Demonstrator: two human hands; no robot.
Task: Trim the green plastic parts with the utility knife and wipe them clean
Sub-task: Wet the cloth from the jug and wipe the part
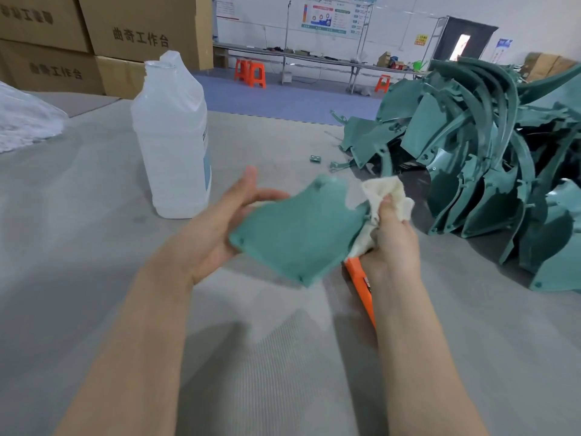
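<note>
The characters 曲奇工作台 were printed in dark ink on the side of the upper cardboard box [141, 37] and again on the lower box [55, 70] of the stack at back left. Print on a third box [28, 15] at top left was too blurred to read. Lettering on the bottle label [206, 152], the wall poster [323, 15] and the yellow sign [421, 39] was too small to read.

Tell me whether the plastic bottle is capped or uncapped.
Uncapped: the bottle stands upright, its threaded neck bare, no cap on it.
</note>
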